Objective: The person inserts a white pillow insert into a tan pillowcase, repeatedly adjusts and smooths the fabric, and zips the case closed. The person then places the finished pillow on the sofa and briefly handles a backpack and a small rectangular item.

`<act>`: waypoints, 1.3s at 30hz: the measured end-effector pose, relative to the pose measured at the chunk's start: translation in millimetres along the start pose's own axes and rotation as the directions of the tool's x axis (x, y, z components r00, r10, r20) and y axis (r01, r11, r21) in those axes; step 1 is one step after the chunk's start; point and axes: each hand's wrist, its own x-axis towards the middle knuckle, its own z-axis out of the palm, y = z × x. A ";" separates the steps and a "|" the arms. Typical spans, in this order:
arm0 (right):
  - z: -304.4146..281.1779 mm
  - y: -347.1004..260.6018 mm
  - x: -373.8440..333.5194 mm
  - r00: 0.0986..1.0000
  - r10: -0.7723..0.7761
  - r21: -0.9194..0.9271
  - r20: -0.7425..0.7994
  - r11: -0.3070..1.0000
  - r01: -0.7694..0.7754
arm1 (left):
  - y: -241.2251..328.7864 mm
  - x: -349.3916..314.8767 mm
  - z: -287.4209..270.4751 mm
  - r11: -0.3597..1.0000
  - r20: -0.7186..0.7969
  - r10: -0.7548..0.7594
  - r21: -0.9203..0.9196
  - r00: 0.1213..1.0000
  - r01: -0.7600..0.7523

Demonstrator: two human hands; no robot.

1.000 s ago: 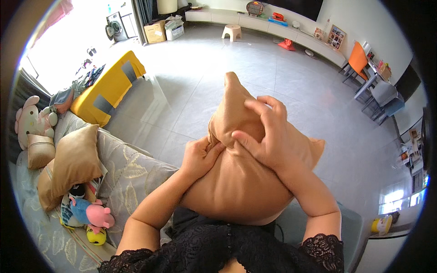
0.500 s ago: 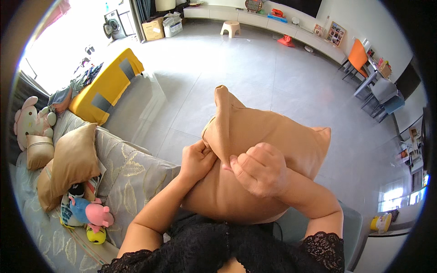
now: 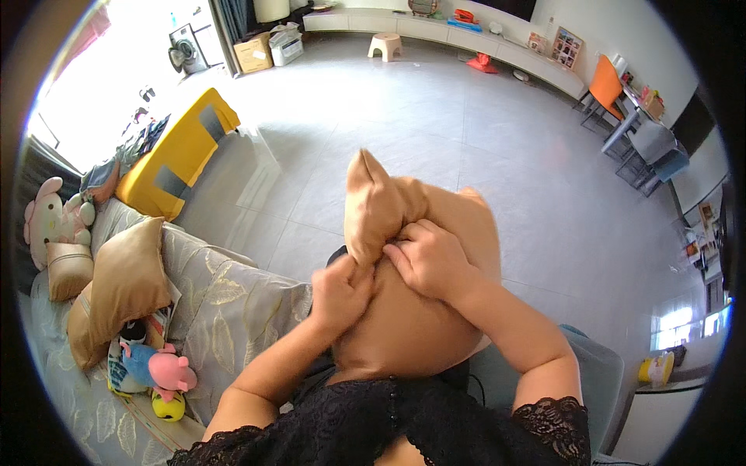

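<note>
Before my chest: a tan cushion point(image 3: 412, 330), one corner pointing up, its fabric bunched between my hands.
Left hand point(image 3: 340, 293): clenched on the cushion's left side, a fold caught in my curled fingers.
Right hand point(image 3: 431, 260): grasping the gathered fabric just beside it, thumb and fingers drawn together; what lies under my fingertips is hidden.
Sofa point(image 3: 221, 307) on my left: grey leaf-patterned cover, bearing a tan pillow point(image 3: 128, 268), a pink-and-blue plush toy point(image 3: 167, 373) and a yellow toy point(image 3: 167, 406).
Cardboard box point(image 3: 254, 55): on the floor near the curtain point(image 3: 233, 27); I can't see what it holds.
White bin point(image 3: 287, 53): just beside the box, a pale plastic bag point(image 3: 284, 35) at its top.
Washing machine point(image 3: 189, 45): round door swung open; contents too small to tell.
Yellow tub point(image 3: 657, 370): far to my right, contents hidden.
</note>
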 end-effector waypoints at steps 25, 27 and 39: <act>41.3 38.4 -17.6 0.966 0.213 -0.063 0.144 0.977 -0.206 | -28.2 60.6 -56.9 0.757 0.389 -0.042 0.613 0.920 -0.224; 37.3 50.4 -21.5 0.960 0.272 -0.008 0.068 0.962 -0.272 | -15.9 52.7 -27.3 0.760 0.481 0.238 0.449 0.844 -0.470; 90.1 236.7 -81.1 0.517 0.759 0.331 0.395 0.408 -0.851 | -10.2 110.3 164.8 0.697 0.808 0.037 0.400 0.587 -0.595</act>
